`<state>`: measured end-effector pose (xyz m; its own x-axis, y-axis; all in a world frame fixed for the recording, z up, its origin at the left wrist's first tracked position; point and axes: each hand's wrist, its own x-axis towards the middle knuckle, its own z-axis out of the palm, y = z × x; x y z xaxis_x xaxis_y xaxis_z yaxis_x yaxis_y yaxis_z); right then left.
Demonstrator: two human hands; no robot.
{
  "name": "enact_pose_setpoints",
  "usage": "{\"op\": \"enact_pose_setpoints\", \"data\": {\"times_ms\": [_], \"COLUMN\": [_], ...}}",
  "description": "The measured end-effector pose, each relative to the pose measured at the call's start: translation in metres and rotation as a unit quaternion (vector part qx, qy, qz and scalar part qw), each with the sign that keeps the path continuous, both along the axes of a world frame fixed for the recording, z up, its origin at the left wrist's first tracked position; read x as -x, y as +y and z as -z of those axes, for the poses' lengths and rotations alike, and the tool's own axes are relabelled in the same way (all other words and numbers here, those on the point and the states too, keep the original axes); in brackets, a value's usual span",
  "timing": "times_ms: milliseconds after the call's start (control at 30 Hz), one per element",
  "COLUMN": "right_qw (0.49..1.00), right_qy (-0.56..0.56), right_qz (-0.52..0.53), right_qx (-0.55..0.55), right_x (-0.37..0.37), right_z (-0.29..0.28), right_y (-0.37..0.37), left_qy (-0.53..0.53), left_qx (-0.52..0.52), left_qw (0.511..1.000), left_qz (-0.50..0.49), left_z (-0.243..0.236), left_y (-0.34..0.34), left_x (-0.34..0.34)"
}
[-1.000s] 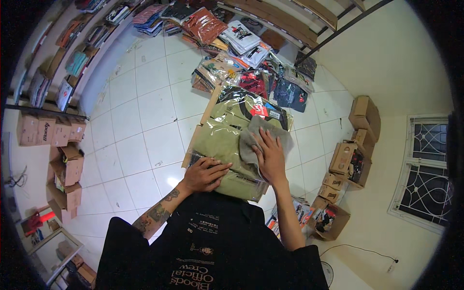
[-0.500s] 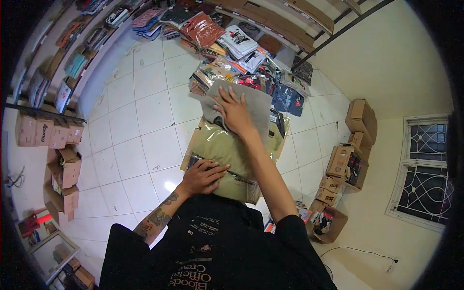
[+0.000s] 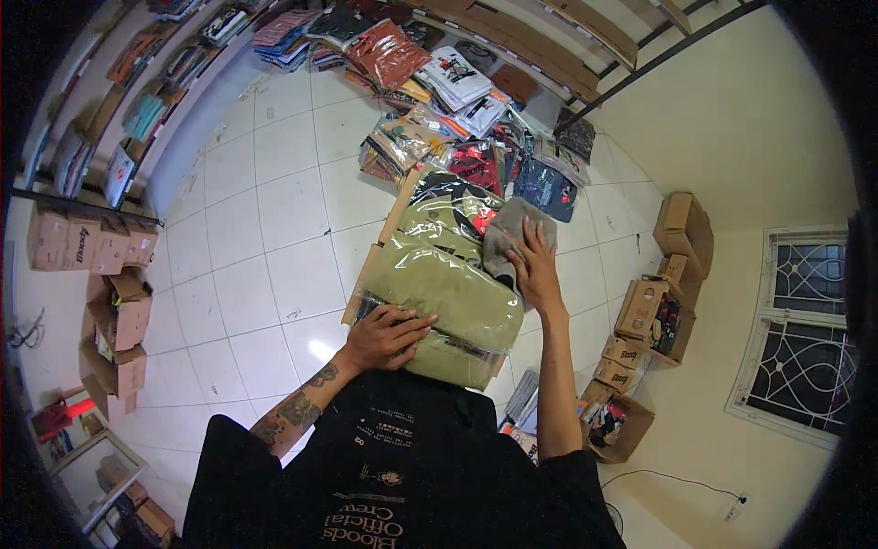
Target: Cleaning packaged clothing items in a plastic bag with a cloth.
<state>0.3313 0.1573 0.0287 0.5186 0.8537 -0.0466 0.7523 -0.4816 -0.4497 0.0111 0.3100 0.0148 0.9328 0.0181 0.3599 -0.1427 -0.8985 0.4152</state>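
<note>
A stack of olive-green garments in clear plastic bags [image 3: 439, 279] lies in front of me on a cardboard piece [image 3: 364, 274]. My left hand [image 3: 389, 337] rests on the lower left of the top bag, its fingers slightly bent and lying across the plastic. At the upper right of the stack, my right hand [image 3: 540, 273] presses a crumpled grey cloth [image 3: 512, 224] with spread fingers. Red and dark printed details show under the plastic beside the cloth.
Piles of bagged garments [image 3: 384, 55] cover the tiled floor [image 3: 238, 311] beyond the stack. Shelves of folded clothes [image 3: 142, 114] stand at the upper left. Cardboard boxes line the left side [image 3: 119, 329] and the right wall [image 3: 640, 311], near a barred window [image 3: 796, 329].
Half a second ago my right hand had the grey cloth up at the stack's top middle; it has since moved down and right, uncovering the printed bags. My left hand stays in place.
</note>
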Motion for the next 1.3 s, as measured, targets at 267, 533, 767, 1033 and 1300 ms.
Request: {"op": "enact_pose_setpoints", "data": {"times_ms": [267,533,767,1033,1300], "right_qw": [0.992,0.99,0.996,0.996,0.996], "right_qy": [-0.033,0.026,-0.016,-0.027,-0.034], "right_qz": [-0.123,-0.127,0.082,0.079,-0.077], "right_qx": [-0.016,-0.052,0.01,-0.006,-0.02], "right_x": [0.046,0.056,0.024,0.036,0.065], "right_z": [0.006,0.007,-0.001,-0.009,0.005], "right_y": [0.109,0.121,0.019,0.026,0.119], "left_qy": [0.012,0.008,0.007,0.006,0.003], "left_qx": [-0.015,0.0,-0.015,-0.031,-0.029], "left_qw": [1.0,1.0,1.0,0.999,0.999], "left_qz": [-0.004,-0.005,-0.003,-0.016,-0.014], "left_z": [-0.004,-0.002,-0.001,-0.004,-0.002], "left_y": [0.0,0.0,-0.001,-0.001,-0.003], "left_x": [-0.001,-0.003,-0.003,-0.002,-0.008]}}
